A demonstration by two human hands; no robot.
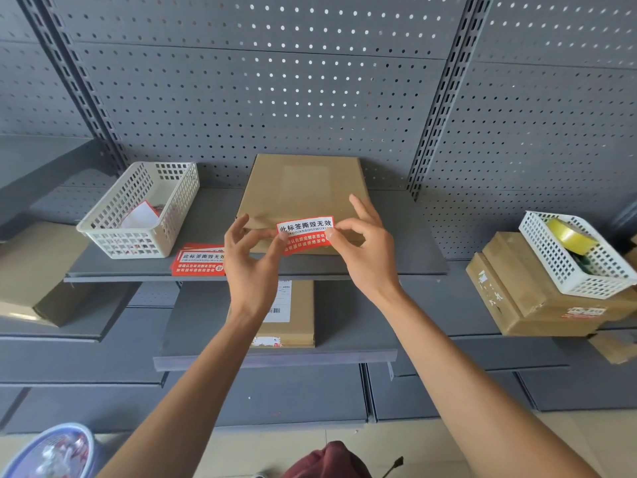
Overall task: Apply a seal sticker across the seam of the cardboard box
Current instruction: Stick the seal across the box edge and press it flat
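Note:
A flat brown cardboard box point(296, 191) lies on the grey shelf point(406, 236), its long side running away from me. In front of its near edge I hold a red and white seal sticker point(305, 232) with printed characters. My left hand point(250, 257) pinches the sticker's left end between thumb and fingertips. My right hand point(365, 243) pinches its right end, the other fingers spread upward. The sticker hangs just above the box's near end; whether it touches the box I cannot tell.
A stack of the same stickers point(198, 262) lies on the shelf left of my hands, next to a white basket point(138, 208). Another basket point(579, 257) with yellow tape point(570, 234) sits on boxes point(531, 305) at right. A labelled box point(289, 315) lies on the lower shelf.

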